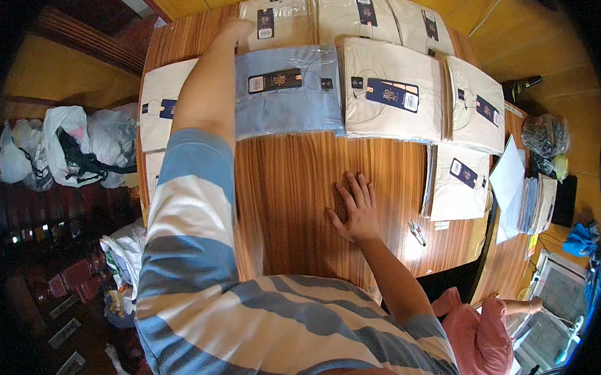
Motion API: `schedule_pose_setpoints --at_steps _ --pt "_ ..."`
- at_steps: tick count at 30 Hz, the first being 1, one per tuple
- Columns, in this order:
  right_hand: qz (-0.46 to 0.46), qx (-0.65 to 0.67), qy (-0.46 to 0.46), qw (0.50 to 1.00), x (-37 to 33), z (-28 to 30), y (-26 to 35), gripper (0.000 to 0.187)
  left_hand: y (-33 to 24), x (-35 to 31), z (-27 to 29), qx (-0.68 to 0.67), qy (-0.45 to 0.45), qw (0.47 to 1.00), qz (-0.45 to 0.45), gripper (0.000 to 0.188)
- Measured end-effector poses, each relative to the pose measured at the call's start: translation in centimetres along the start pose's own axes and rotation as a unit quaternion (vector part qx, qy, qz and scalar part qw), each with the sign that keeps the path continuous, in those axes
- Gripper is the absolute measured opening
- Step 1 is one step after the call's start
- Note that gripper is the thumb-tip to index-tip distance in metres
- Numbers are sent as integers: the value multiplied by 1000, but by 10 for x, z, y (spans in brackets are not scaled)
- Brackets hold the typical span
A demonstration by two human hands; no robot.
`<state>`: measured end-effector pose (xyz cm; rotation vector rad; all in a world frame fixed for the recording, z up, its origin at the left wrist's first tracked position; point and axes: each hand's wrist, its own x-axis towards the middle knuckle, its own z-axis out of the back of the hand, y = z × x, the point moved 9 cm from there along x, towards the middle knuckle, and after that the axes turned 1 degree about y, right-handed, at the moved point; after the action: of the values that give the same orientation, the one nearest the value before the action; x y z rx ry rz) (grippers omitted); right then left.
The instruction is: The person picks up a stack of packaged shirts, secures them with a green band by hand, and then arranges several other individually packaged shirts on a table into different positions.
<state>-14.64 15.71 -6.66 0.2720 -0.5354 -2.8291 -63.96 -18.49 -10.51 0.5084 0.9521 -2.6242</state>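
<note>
My left arm stretches to the far side of the wooden table (288, 201). There my left hand (235, 31) is at the left edge of a beige folded garment in a clear bag (285, 20); its fingers are too small and partly hidden to read. My right hand (357, 212) lies flat on the bare wood with its fingers spread, holding nothing. Beyond it sit a light blue bagged garment (287, 111) and a stack of beige bagged garments (391, 120), each with a dark hang tag. A small pair of thread snips (417, 233) lies to the right.
More beige garment stacks (474, 103) line the table's right and far sides, with others (154, 83) at the left. Plastic bags (77, 147) are piled off the left side. At lower right, a person in pink (478, 334) is beside another surface with folded garments (532, 204).
</note>
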Motion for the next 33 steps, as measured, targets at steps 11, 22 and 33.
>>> schedule_pose_setpoints --at_steps 11,22,33 --pt "36 13 -15 999 3 3 4 66 -72 -60 95 -252 -135 952 -105 26" --pt "69 33 -91 993 -6 8 7 63 -128 -344 247 -332 2 891 -309 45" --pt "109 487 50 865 2 29 131 91 2 -580 269 -400 -325 774 -368 38"
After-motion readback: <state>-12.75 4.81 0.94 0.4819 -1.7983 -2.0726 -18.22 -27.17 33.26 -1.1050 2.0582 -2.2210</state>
